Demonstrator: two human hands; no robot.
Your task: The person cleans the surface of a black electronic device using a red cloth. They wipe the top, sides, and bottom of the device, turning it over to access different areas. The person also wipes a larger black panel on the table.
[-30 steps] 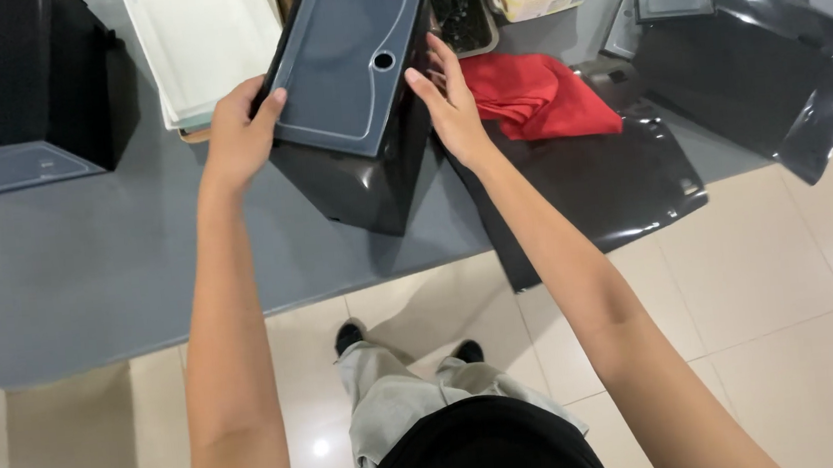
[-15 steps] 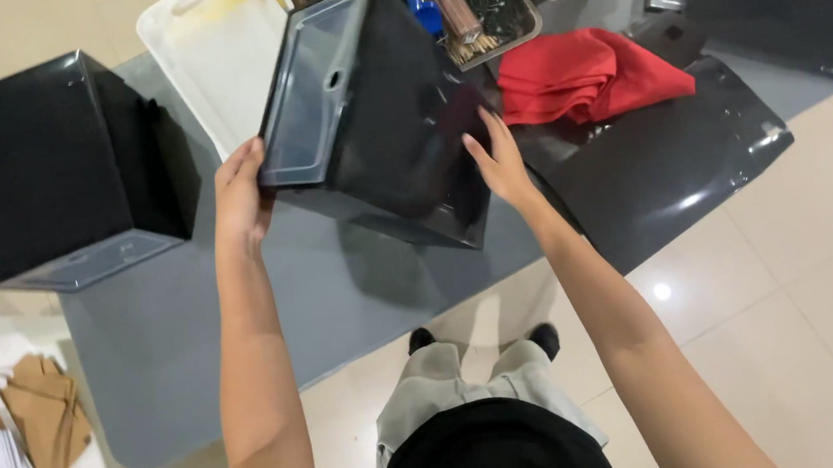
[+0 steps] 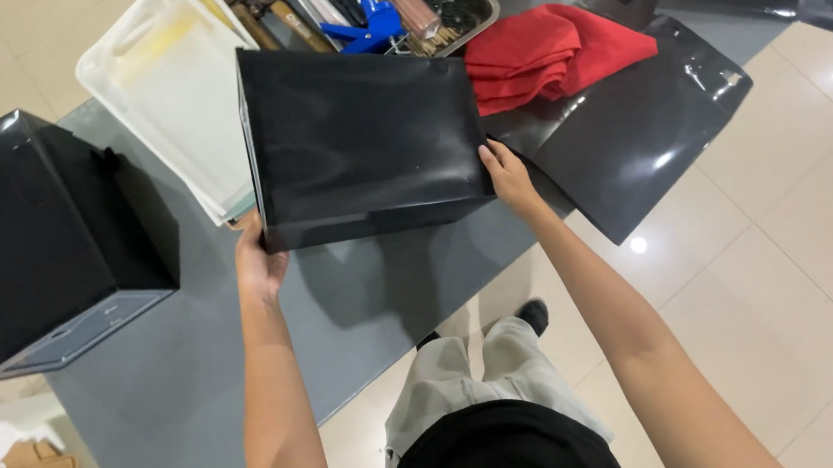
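Black box: a glossy black box (image 3: 363, 138) sits in the upper middle of the frame, lifted and tilted over the grey table (image 3: 199, 384), its broad dark face turned toward the camera.
Left hand: the left hand (image 3: 258, 263) grips the box's lower left corner, fingers curled under the edge, thumb on the near face.
Right hand: the right hand (image 3: 509, 178) presses flat against the box's right edge, fingers clasped around the side.
Grip state: both hands are closed on the box; neither is free.
Second box: a matching black box (image 3: 35, 237) stands at the left of the frame, well apart from the hands.
Behind the box: a white tray (image 3: 173, 95) lies at upper left, a metal tray of tools (image 3: 386, 1) at top centre, a red cloth (image 3: 546, 52) just right of the box.
Black panel: a shiny black panel (image 3: 639, 134) lies at right, overhanging the table edge, near the right hand.
Handling well: the surface looks slick, so a firm hold on opposite edges seems wise; turning it slowly and low over the bare table should keep it off the tray and the cloth.
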